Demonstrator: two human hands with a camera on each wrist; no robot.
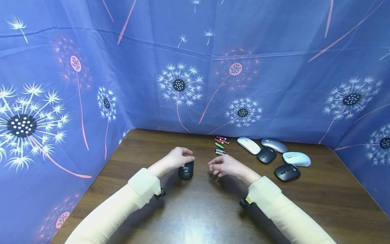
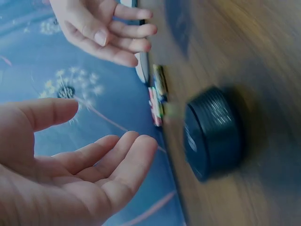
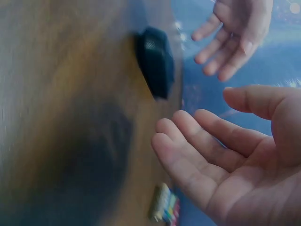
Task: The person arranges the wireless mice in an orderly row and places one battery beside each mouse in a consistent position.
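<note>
A small black object point(image 1: 186, 171) with a light mark on its flat face stands on the wooden table; in the left wrist view its side point(image 2: 221, 129) looks ribbed. Its exact kind is unclear. My left hand point(image 1: 179, 158) is just above and behind it in the head view, and the left wrist view shows a gap between the fingers and the object. My right hand point(image 1: 226, 166) hovers over the table to the right, fingers loosely bent and holding nothing. Nearest to it are several batteries point(image 1: 220, 151), lying behind it. Both palms face inward in the wrist views.
Red batteries point(image 1: 220, 140) and a green battery point(image 1: 219, 145) lie farther back. To the right are a white mouse point(image 1: 248, 145), a grey mouse point(image 1: 274, 145), a black mouse point(image 1: 266, 155), a pale mouse point(image 1: 297, 159) and another black mouse point(image 1: 287, 172). A blue dandelion-print cloth point(image 1: 195, 115) encloses the table.
</note>
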